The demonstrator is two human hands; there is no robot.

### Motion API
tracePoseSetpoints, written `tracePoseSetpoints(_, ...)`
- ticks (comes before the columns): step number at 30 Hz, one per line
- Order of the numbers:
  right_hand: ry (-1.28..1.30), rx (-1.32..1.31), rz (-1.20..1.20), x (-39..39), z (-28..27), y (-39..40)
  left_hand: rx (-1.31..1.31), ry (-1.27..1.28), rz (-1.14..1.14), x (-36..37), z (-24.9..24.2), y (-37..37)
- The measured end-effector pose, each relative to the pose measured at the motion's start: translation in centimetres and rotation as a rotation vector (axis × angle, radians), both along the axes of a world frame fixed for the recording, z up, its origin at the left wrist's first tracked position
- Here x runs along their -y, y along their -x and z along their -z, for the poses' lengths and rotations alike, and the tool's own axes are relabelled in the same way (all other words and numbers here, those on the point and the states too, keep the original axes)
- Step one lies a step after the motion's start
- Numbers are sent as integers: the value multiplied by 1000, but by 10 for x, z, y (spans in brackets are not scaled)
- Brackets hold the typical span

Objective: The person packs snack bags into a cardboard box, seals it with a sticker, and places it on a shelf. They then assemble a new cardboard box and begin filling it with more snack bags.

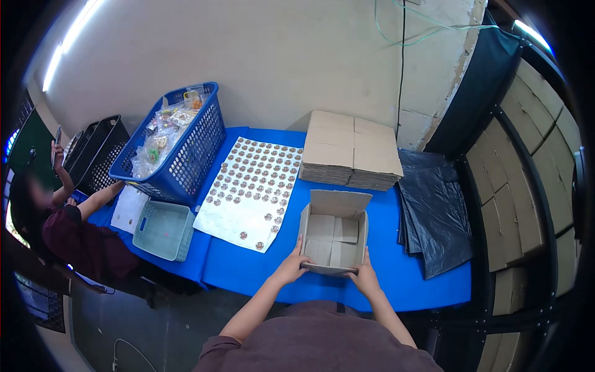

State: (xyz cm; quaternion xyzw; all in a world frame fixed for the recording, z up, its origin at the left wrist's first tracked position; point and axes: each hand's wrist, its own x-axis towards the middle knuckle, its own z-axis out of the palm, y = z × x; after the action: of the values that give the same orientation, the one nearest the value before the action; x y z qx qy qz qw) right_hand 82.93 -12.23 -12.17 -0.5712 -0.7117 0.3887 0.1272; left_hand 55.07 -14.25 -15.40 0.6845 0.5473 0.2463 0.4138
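Observation:
An open-topped cardboard box (339,202) stands on the blue cloth in front of me, its inside bottom flaps folded over and nothing lying in it. My left hand (291,264) grips its near left corner, with the thumb over the near edge. At the near right corner, my right hand (364,276) holds the same box, fingers along its side. Just behind the box is a stack of flattened cardboard boxes (353,146). To its left lies a white sheet of round stickers (248,186), with several stickers gone from its lower part.
Black plastic bags (437,211) lie on the blue-covered table (248,279) at right. A blue basket (207,127) of small bagged items and a pale green tray (164,232) stand left. Another person (87,242) is at the far left. Shelves with boxes (511,192) line the right.

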Motion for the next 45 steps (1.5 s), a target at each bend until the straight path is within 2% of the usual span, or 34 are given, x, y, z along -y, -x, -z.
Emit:
tracePoseSetpoints(3, -173, 87, -18, 14, 8, -1, -79, -32, 23, -1, -5, 1)
tracePoseSetpoints(7, -171, 97, -94, 26, -9, -6, -94, 29, -7, 22, -18, -3)
tracePoseSetpoints(9, -363, 157, 131, 18, -20, -5, -167, -46, -29, 32, -13, -7)
tracePoseSetpoints(13, -537, 216, 80, -22, -30, -4, -126, -33, 38, 48, 0, -9)
tracePoseSetpoints(16, -499, 61, 38, -41, -38, 17, 15, -39, 26, 62, 3, -9)
tracePoseSetpoints(18, -536, 148, -12, -57, -29, 28, -37, -4, -27, 71, -1, -8)
tracePoseSetpoints(20, -434, 427, -37, -68, -18, 37, -95, 98, 16, 79, -7, -6)
tracePoseSetpoints(22, -538, 463, -66, -81, 2, 44, -84, 85, -13, 88, 0, -7)
tracePoseSetpoints(24, -209, 554, -192, -108, 25, 44, -75, 73, -33, 94, 3, -8)
tracePoseSetpoints(30, -439, 387, -250, -117, 37, 35, -91, -18, -67, 94, 2, -10)
tracePoseSetpoints(31, -458, 377, -254, -119, 38, 37, -51, 43, -58, 94, 5, -11)
tracePoseSetpoints(32, -435, 402, -247, -116, 35, 37, -8, 107, -47, 94, 8, -12)
tracePoseSetpoints(42, -396, 462, -197, -113, 22, 44, -51, -38, -67, 86, 0, -11)
tracePoseSetpoints(45, -368, 479, -179, -129, 27, 44, 5, 70, -71, 80, -2, -17)
